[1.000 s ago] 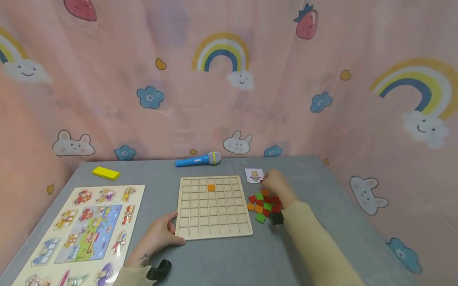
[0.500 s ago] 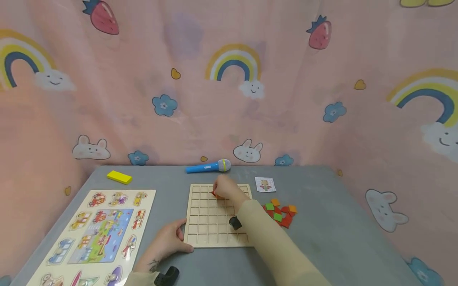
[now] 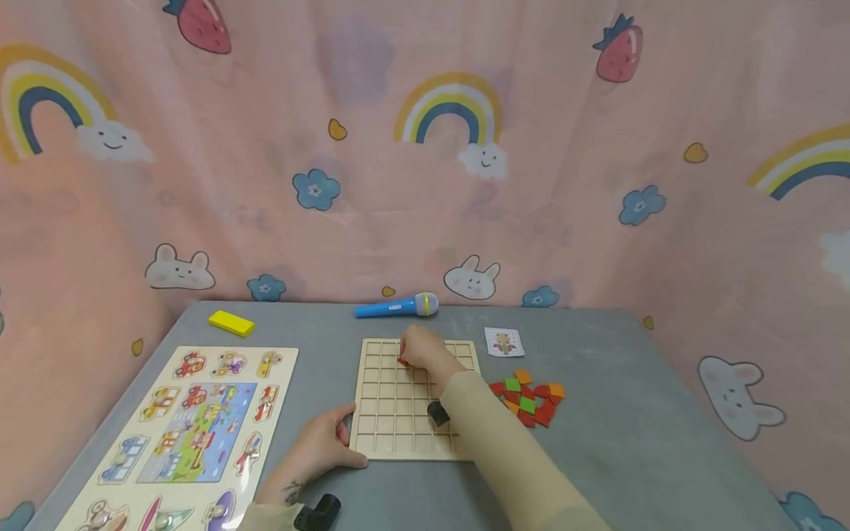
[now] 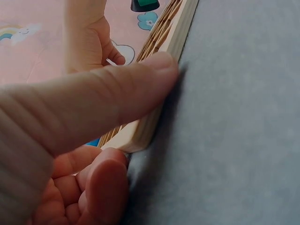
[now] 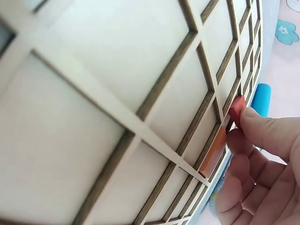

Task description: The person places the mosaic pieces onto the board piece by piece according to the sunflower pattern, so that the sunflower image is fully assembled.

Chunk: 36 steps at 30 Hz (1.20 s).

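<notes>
A square wooden grid board [image 3: 385,425] lies on the grey table. My left hand [image 3: 325,442] grips its near left corner, thumb along the front edge and fingers by the left side. Over the board's far part, my right hand [image 3: 428,352] pinches a small red tile [image 5: 237,110] between thumb and forefinger. In the right wrist view that tile is tilted at a cell beside an orange tile [image 5: 214,152], which sits in the grid. The right forearm hides part of the board in the head view.
Right of the board lies a loose pile of red, green and orange tiles [image 3: 527,404]. Behind it is a small printed picture card [image 3: 504,343]. A blue toy microphone [image 3: 392,307] lies at the back, a yellow block [image 3: 231,323] at back left, and a vehicle peg puzzle [image 3: 283,369] at left.
My right hand has moved left from beside the card and tile pile to the board's far part, bringing the red tile. The left hand stays at the corner; the head view has shifted.
</notes>
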Motion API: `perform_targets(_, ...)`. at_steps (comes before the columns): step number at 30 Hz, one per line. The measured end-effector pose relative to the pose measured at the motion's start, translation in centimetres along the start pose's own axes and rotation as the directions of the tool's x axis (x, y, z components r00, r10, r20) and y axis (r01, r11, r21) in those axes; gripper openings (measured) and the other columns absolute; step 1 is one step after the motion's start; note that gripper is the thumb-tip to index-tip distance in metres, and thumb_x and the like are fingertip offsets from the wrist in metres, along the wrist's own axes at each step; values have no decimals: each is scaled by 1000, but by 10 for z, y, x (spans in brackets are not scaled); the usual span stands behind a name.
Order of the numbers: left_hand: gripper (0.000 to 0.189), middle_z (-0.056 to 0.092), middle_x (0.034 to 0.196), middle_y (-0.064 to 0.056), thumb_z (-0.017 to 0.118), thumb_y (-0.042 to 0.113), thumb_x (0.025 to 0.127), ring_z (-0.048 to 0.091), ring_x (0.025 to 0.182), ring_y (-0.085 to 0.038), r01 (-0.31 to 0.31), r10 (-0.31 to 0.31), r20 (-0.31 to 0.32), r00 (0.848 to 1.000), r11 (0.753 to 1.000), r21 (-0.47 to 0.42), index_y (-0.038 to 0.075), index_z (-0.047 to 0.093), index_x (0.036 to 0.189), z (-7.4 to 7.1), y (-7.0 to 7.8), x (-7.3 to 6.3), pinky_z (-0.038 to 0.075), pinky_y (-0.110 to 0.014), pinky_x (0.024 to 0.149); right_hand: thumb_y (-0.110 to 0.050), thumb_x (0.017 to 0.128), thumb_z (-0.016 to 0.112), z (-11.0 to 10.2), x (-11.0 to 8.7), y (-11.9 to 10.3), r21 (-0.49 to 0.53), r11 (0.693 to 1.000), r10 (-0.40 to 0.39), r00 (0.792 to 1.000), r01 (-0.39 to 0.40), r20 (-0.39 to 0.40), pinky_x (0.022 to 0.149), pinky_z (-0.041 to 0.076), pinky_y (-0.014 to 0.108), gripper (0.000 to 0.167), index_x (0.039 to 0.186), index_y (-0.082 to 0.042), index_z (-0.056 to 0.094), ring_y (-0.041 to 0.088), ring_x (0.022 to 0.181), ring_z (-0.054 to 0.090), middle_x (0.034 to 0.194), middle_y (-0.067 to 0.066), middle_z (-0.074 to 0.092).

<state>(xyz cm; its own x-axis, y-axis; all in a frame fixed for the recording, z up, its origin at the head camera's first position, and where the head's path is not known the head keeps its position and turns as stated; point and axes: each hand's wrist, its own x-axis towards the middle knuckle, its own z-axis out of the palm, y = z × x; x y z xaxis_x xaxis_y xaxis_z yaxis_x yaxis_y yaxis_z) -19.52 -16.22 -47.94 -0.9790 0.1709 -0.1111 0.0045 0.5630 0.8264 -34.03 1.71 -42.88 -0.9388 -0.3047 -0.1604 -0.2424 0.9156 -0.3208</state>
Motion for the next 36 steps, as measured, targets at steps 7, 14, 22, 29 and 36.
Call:
perform_targets(7, 95, 48, 63, -2, 88, 11, 50, 43, 54, -14, 15, -15, 5, 1000, 1000, 5, -8, 43, 132, 0, 2, -1, 33, -25, 48, -8, 83, 63, 2, 0, 0, -10, 1000, 7, 1000, -7, -12, 65, 46, 31, 13, 73, -14, 67, 14, 71, 53, 81, -2, 63)
perform_targets(14, 95, 48, 65, -3, 88, 8, 51, 42, 55, -14, 59, -59, -2, 998, 998, 3, -7, 43, 133, -1, 8, -4, 32, -25, 48, -9, 89, 57, -25, -13, 15, 201, 980, 13, 996, 6, -93, 79, 48, 36, 20, 106, -5, 67, 20, 92, 58, 106, 8, 64)
perform_targets(22, 95, 48, 64, -3, 88, 9, 51, 42, 55, -14, 60, -60, -17, 998, 998, 5, -5, 44, 134, -3, 9, -4, 31, -26, 48, -8, 91, 54, -61, -59, 104, 168, 986, 11, 990, 13, -139, 80, 48, 41, 26, 112, 3, 63, 30, 97, 59, 109, 18, 63)
perform_targets(29, 96, 47, 64, -4, 88, 9, 50, 42, 55, -15, 68, -68, -23, 997, 998, 10, -5, 44, 134, -6, 9, -5, 32, -26, 49, -7, 88, 58, -51, -95, 154, 73, 991, 114, 993, -110, -42, 77, 49, 40, 25, 108, 6, 65, 26, 84, 56, 101, 18, 63)
perform_targets(36, 95, 47, 65, -3, 88, 10, 50, 41, 56, -15, 68, -67, -20, 998, 997, 33, -4, 45, 133, -4, 11, -5, 31, -26, 49, -9, 84, 63, -42, -115, 178, -2, 984, 178, 984, -178, -27, 76, 48, 41, 20, 100, 2, 68, 24, 80, 57, 92, 14, 65)
